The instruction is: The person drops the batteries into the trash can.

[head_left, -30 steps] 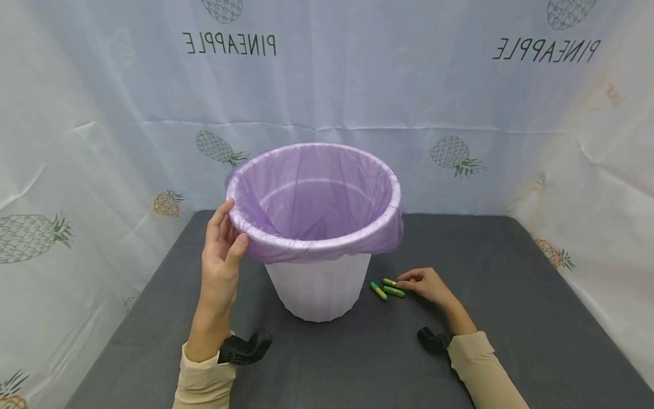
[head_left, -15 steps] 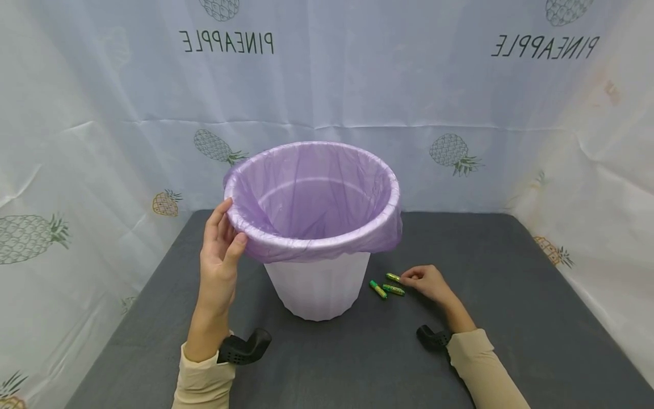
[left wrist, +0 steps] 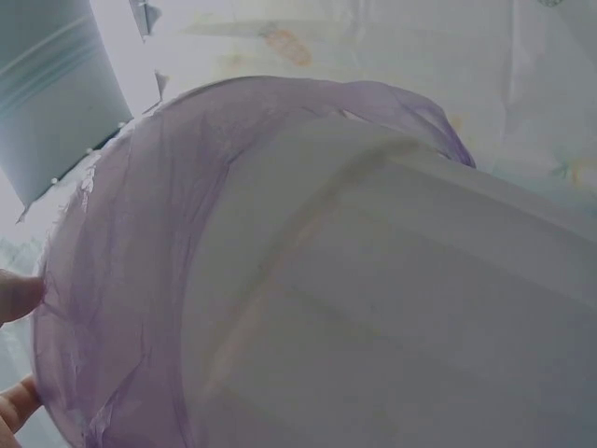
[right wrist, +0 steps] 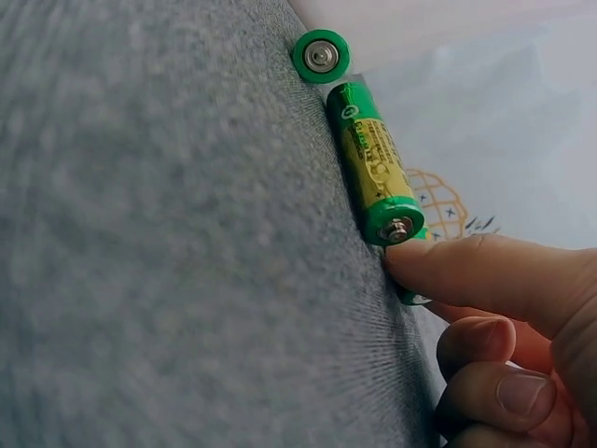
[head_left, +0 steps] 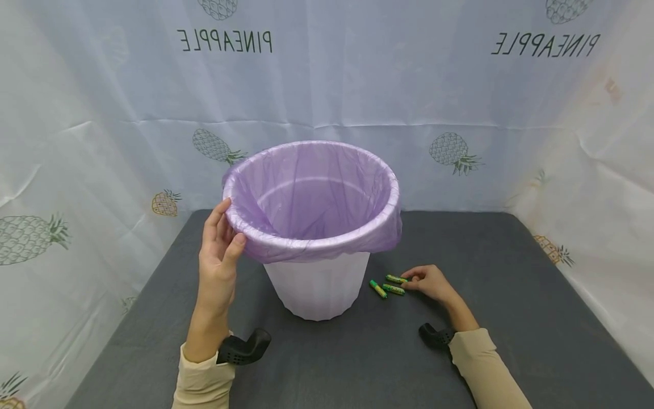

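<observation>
A white trash bin (head_left: 318, 289), lined with a thin purple bag (head_left: 319, 210), stands upright on the dark table. At its left rim, my left hand (head_left: 217, 270) holds the edge with thumb and fingertips. The left wrist view shows the folded-over bag (left wrist: 121, 280) and two fingertips at the rim. Right of the bin lie three small green-and-yellow batteries. My right hand (head_left: 429, 282) pinches the end of the farthest battery (head_left: 394, 279). In the right wrist view another battery (right wrist: 373, 163) partly hides it. The third battery (head_left: 378, 289) lies nearest the bin.
A dark cloth covers the table (head_left: 327, 369). Behind it and along both sides hangs a pale curtain (head_left: 337, 79) printed with pineapples. Each wrist wears a black camera mount, one on the left (head_left: 245, 346) and one on the right (head_left: 434, 336).
The farthest battery shifted right and away from the other two, then turned slightly under my right fingers. My left hand has stayed on the bin's rim.
</observation>
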Demonstrator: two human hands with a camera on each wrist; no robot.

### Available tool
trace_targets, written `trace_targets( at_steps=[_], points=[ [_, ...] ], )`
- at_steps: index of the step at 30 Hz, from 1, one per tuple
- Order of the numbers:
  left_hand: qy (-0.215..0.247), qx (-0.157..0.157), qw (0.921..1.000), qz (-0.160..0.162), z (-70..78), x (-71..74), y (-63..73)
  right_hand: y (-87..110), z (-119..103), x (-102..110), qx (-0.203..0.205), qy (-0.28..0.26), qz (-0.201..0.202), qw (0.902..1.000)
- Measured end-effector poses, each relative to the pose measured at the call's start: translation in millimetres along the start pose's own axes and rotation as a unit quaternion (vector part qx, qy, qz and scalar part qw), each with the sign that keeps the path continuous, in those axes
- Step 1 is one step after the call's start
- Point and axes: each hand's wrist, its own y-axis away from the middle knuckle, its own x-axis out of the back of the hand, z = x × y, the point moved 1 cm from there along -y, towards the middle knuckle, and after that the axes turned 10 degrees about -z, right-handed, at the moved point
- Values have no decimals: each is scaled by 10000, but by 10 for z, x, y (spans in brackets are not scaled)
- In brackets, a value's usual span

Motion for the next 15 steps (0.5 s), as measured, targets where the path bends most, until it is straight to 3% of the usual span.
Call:
trace_targets(
  at_steps=[8,15],
  points=[
    [-23,58,10000,42,23,-7,-4,-2,-9,-2,106,-26,190,9998],
    [40,-188,9997,-161,17,-9,3,-7,-25,4,188,-161,214,9995]
  ],
)
